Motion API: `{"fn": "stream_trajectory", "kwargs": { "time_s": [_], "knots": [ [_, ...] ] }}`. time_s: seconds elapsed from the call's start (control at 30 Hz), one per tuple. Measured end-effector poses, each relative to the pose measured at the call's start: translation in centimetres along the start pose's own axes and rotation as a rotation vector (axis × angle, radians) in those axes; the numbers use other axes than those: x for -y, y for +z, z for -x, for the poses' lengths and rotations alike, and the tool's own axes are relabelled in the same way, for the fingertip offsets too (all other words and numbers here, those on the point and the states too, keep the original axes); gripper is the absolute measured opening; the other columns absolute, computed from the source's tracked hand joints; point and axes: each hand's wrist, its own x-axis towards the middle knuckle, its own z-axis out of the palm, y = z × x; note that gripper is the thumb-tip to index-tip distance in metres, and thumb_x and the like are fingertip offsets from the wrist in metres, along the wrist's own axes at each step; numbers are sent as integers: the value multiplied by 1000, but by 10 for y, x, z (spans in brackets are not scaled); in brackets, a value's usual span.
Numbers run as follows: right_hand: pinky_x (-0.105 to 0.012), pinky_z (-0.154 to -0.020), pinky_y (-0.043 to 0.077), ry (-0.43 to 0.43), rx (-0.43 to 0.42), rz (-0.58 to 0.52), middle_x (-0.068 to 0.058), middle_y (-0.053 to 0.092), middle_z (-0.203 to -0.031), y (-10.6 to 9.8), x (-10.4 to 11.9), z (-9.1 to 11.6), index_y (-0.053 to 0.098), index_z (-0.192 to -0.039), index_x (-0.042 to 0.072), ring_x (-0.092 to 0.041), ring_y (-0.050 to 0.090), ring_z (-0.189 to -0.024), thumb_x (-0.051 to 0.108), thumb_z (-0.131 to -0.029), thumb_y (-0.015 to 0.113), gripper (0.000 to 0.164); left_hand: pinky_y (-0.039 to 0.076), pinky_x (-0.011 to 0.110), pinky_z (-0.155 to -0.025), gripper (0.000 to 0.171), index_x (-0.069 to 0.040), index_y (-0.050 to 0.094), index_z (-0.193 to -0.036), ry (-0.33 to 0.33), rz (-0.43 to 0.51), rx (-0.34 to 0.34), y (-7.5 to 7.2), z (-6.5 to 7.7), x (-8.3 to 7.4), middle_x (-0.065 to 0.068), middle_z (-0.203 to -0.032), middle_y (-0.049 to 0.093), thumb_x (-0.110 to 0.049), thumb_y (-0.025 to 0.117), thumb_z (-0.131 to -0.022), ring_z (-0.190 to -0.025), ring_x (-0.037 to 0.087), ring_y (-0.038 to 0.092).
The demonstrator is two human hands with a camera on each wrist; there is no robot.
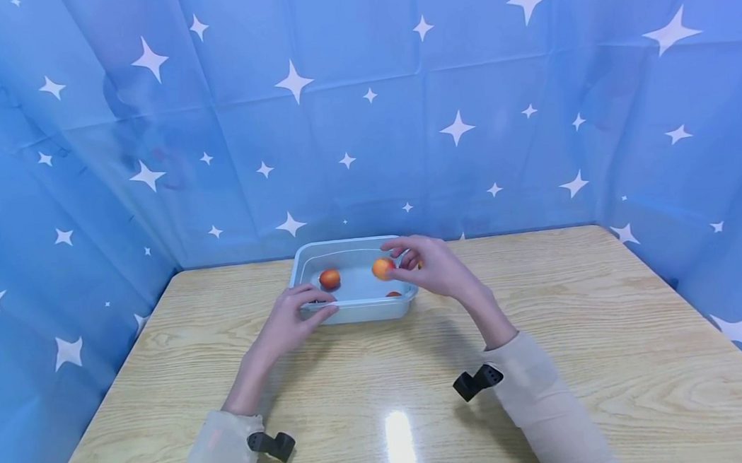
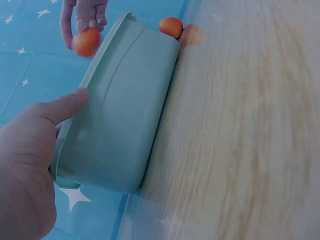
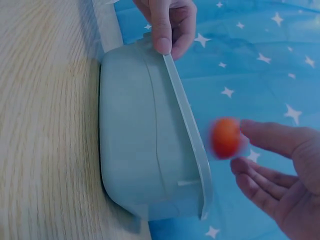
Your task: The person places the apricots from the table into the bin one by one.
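My left hand [image 1: 296, 317] grips the near left rim of a pale blue plastic bin [image 1: 366, 311], thumb outside in the left wrist view. Over the bin's right side is my right hand [image 1: 433, 263], fingers spread and bent. A round orange-red fruit [image 3: 226, 138], blurred, is at its fingertips [image 3: 248, 129], beyond the gap between thumb and fingers and not enclosed by them. Inside the bin, one similar fruit [image 1: 330, 278] lies at the left and another [image 1: 393, 294] shows partly behind the near wall.
Outside the bin's right end, another orange fruit [image 2: 171, 27] sits on the wooden table [image 1: 354, 374]; the right hand mostly hides it in the head view. A blue curtain with white stars [image 1: 364, 118] hangs behind the table and along both sides.
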Motion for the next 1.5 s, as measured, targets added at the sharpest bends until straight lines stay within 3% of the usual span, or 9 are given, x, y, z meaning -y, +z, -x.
{"fn": "stream_trajectory", "kwargs": {
  "time_s": [0.9, 1.23, 1.5],
  "knots": [
    [-37, -79, 55, 19, -4, 44, -8, 68, -115, -13, -11, 7, 68, -129, 9, -19, 67, -91, 16, -90, 78, 40, 45, 46, -92, 18, -12, 78, -104, -18, 7, 8, -1, -1, -2, -4, -101, 71, -18, 81, -88, -101, 21, 60],
    [-38, -77, 55, 33, 12, 59, -17, 67, -119, -21, -22, 12, 67, -128, 7, -21, 66, -91, 19, -92, 77, 39, 45, 44, -89, 16, -12, 78, -103, -18, -2, 2, -1, 0, -2, -4, -97, 69, -18, 81, -88, -96, 21, 60],
    [-43, -82, 55, 55, 4, 89, -17, 69, -114, -27, -29, 17, 67, -128, 5, -24, 67, -94, 20, -96, 72, 36, 44, 44, -91, 16, -13, 78, -103, -14, -3, 2, -1, 1, -2, -6, -96, 69, -19, 80, -89, -96, 19, 60]
  ]
}}
